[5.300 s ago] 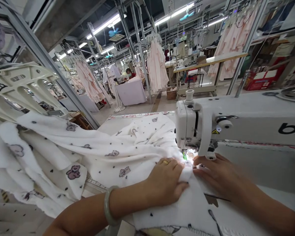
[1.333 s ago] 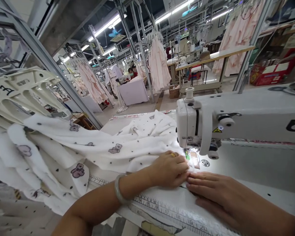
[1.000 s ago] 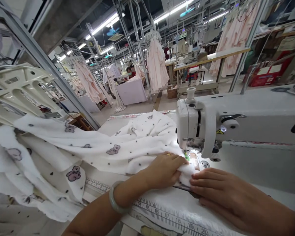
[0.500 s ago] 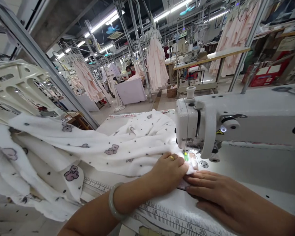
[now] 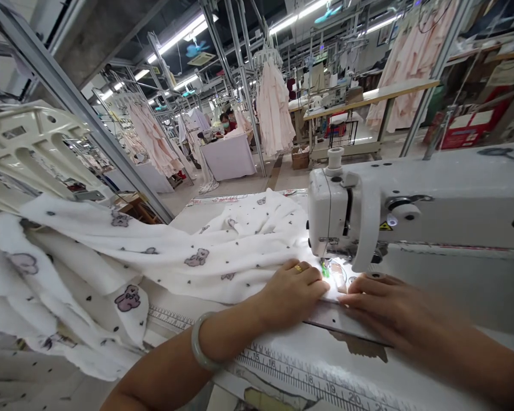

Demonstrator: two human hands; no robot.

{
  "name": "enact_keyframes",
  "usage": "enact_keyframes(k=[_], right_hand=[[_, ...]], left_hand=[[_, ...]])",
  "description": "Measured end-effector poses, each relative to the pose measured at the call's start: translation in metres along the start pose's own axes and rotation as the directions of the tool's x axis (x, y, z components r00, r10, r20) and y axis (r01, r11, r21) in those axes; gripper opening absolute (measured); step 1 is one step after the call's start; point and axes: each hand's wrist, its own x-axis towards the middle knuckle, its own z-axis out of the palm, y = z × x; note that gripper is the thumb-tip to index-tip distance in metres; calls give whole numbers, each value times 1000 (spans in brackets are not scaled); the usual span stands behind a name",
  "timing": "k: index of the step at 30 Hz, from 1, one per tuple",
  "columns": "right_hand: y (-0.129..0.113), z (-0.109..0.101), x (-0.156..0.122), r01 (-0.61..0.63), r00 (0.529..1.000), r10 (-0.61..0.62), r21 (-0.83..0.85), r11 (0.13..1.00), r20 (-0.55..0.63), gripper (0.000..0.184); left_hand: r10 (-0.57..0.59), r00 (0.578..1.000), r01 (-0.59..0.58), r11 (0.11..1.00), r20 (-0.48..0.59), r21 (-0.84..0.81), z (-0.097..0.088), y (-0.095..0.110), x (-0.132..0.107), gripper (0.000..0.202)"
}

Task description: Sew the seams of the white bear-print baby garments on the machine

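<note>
White fleece fabric (image 5: 244,257) printed with purple-grey bears and small dark marks lies across the table, its right end under the sewing machine head (image 5: 332,217). My left hand (image 5: 293,294), with a gold ring and a pale bangle on the wrist, presses on this end with curled fingers, just left of the lit needle area. A small green part (image 5: 325,270) shows beside the presser foot. My right hand (image 5: 389,305) is at the right of the needle, its fingertips drawn together at the fabric's edge; its thumb is hidden.
A printed ruler strip (image 5: 300,374) runs along the table's front. Fabric folds hang at left, below a cream plastic hanger rack (image 5: 34,142). Beyond stand a metal post (image 5: 89,125), hanging pink garments (image 5: 276,108), another worktable (image 5: 368,100) and a seated person (image 5: 227,123).
My right hand has lifted from lying flat and moved slightly right and up, its fingers now bent. My left hand stays on the fabric, nearly in place.
</note>
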Motion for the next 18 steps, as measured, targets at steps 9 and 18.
enact_keyframes(k=[9, 18], right_hand=[[0, 4, -3, 33, 999, -32, -19, 999, 24, 32], [-9, 2, 1, 44, 998, -39, -112, 993, 51, 29]], left_hand=[[80, 994, -77, 996, -78, 37, 2, -2, -1, 23], [144, 989, -142, 989, -29, 49, -7, 2, -8, 20]])
